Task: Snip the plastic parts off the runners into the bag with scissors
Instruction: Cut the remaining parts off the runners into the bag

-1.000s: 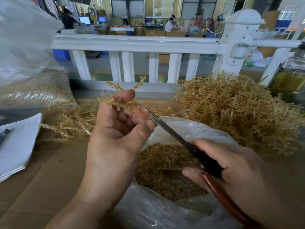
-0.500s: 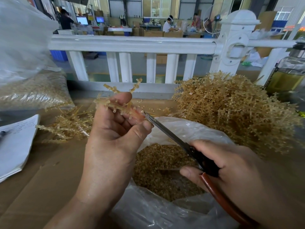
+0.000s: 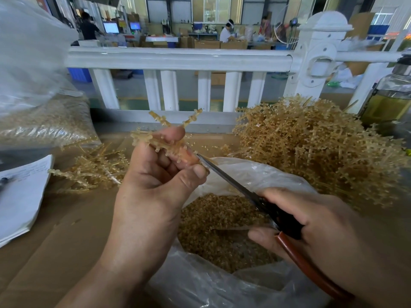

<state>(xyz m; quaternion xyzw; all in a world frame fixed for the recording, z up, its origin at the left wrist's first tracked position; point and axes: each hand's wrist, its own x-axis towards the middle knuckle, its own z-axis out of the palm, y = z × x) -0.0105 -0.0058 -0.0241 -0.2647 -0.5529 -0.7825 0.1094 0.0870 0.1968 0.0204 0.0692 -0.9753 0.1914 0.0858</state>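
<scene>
- Left hand (image 3: 151,196) and right hand (image 3: 322,230) sit almost exactly as they did half a second ago; grips and scissor tip have barely shifted.
- The left hand pinches a runner (image 3: 160,143) between thumb and curled fingers, and its twigs stick up past the fingertips.
- The right hand is curled round the scissors (image 3: 233,185) at their black and red-brown handles. The blades look nearly together and point up-left.
- The blade tip touches the runner just beside the left thumb, between the two hands.
- Below both hands an open clear bag (image 3: 255,174) holds a heap of snipped tan parts (image 3: 218,230). The runner hangs over its far-left rim.
- A big pile (image 3: 311,147) of runners lies right of the bag, and a smaller heap (image 3: 95,170) lies left of the left hand.
- At far left a second bag (image 3: 44,121), full of tan pieces, stands above a paper (image 3: 20,196).
- All of this rests on the brown table (image 3: 55,252), with a white railing (image 3: 178,58) behind it and a jar (image 3: 389,96) of yellowish liquid at far right.
</scene>
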